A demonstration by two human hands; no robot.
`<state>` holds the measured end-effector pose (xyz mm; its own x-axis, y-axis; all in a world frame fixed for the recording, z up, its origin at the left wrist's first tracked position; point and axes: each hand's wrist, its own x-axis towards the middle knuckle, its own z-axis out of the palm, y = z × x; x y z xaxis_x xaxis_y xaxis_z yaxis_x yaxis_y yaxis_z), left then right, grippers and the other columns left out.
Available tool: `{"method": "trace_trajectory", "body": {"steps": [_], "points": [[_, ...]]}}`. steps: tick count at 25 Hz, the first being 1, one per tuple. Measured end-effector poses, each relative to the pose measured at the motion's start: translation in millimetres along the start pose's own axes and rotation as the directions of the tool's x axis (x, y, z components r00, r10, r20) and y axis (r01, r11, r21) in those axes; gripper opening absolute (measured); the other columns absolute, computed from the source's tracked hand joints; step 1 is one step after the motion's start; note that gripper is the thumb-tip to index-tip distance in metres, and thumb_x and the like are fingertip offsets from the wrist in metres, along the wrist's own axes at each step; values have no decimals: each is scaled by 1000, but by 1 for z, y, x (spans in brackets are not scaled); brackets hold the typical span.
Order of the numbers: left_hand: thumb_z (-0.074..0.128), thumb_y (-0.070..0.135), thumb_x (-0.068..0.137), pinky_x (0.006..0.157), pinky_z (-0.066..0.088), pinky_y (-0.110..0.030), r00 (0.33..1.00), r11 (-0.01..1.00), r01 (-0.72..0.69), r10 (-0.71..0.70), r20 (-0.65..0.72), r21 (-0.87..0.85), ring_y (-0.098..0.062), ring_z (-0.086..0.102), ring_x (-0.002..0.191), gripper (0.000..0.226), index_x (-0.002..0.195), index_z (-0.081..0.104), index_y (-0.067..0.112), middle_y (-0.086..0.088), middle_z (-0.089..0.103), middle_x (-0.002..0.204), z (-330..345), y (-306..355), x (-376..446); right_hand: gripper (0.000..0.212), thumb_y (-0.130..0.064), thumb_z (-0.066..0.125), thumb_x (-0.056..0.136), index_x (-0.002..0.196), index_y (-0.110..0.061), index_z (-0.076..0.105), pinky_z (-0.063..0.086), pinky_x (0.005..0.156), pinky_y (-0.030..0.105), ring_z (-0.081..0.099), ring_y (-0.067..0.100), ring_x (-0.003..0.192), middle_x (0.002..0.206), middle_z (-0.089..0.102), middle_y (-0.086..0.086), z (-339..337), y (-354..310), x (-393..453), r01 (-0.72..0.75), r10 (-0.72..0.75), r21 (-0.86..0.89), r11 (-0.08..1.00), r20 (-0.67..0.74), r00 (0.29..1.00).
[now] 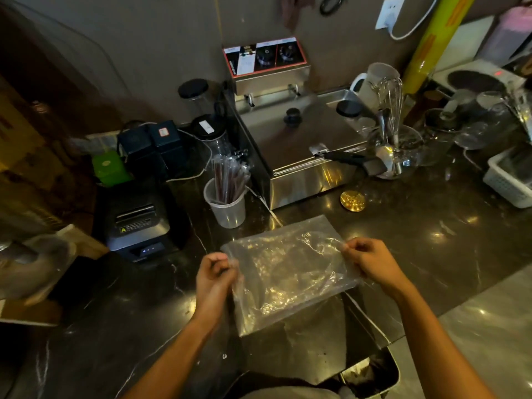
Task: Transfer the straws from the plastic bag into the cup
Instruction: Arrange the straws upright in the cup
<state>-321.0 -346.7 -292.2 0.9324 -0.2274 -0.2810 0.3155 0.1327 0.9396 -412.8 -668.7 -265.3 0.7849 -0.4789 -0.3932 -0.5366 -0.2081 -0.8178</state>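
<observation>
The left hand [214,276] and right hand [371,262] each pinch shut on an edge of the plastic bag [288,272], stretched flat between their fingers. Beyond the left fingers, the straws [229,180] stand in the cup [227,208].

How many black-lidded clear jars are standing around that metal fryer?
3: one at the wall, one left of the fryer, one on its right rear corner. Others may be hidden.
</observation>
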Motion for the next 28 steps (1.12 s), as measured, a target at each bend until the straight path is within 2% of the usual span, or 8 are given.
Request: {"method": "trace_trajectory", "body": {"steps": [5, 9, 12, 16, 18, 22, 26, 28], "points": [[69, -10, 88, 62, 58, -31, 972, 936, 234, -236, -24, 262, -27, 71, 86, 47, 129, 52, 5, -23, 71, 108, 45, -29, 23, 16, -16, 66, 99, 86, -10, 72, 59, 72, 42, 71, 28, 80, 82, 73, 9, -24, 34, 30, -99, 69, -191, 977, -156, 985], [70, -4, 91, 76, 62, -33, 938, 894, 309, -343, 50, 325, -32, 72, 103, 44, 127, 50, 10, -22, 69, 115, 88, -33, 45, 8, -14, 63, 99, 96, -14, 70, 53, 79, 40, 69, 31, 92, 93, 72, 11, -42, 40, 50, -154, 70, -295, 943, -275, 959], [70, -2, 91, 82, 61, -32, 912, 870, 330, -394, 116, 366, -31, 70, 108, 54, 140, 48, 7, -23, 68, 120, 110, -36, 61, 22, -18, 62, 96, 115, -8, 68, 54, 86, 45, 67, 39, 101, 108, 71, 16, -47, 41, 64, -208, 91, -348, 914, -322, 942], [71, 4, 92, 89, 59, -33, 881, 830, 336, -443, 163, 445, -26, 68, 114, 64, 150, 42, 9, -17, 68, 126, 120, -36, 74, 45, -26, 61, 99, 140, -10, 55, 51, 101, 54, 61, 44, 119, 140, 54, 20, -33, 36, 69, -191, 87, -436, 879, -248, 965], [72, 11, 93, 88, 58, -30, 864, 803, 322, -466, 191, 503, -24, 66, 118, 68, 152, 39, 12, -13, 67, 130, 119, -31, 77, 44, -27, 61, 100, 141, -10, 57, 50, 103, 53, 60, 42, 123, 143, 55, 20, -21, 35, 71, -149, 67, -478, 865, -185, 980], [73, 25, 93, 97, 53, -31, 938, 795, 223, -333, 100, 564, -18, 65, 112, 58, 146, 50, 16, -7, 65, 132, 107, -11, 80, 30, -24, 61, 100, 125, -9, 68, 55, 92, 45, 67, 35, 108, 128, 64, 18, 12, 16, 75, 36, -66, -522, 852, -39, 997], [72, 28, 92, 92, 56, -36, 993, 843, 111, -71, -96, 526, -15, 70, 91, 13, 99, 71, 17, -1, 74, 90, 78, 14, 91, 31, -21, 64, 99, 128, -11, 68, 57, 93, 43, 70, 29, 106, 122, 72, 13, 54, -28, 83, 146, -134, -456, 878, 58, 989], [73, 29, 90, 85, 54, -34, 980, 850, 126, -27, -197, 512, -19, 70, 87, 13, 87, 67, 17, 3, 70, 79, 60, 23, 96, 28, -18, 67, 98, 124, -9, 70, 56, 93, 41, 71, 26, 106, 116, 75, 12, 78, -52, 90, 188, -161, -366, 911, 105, 981]]}}
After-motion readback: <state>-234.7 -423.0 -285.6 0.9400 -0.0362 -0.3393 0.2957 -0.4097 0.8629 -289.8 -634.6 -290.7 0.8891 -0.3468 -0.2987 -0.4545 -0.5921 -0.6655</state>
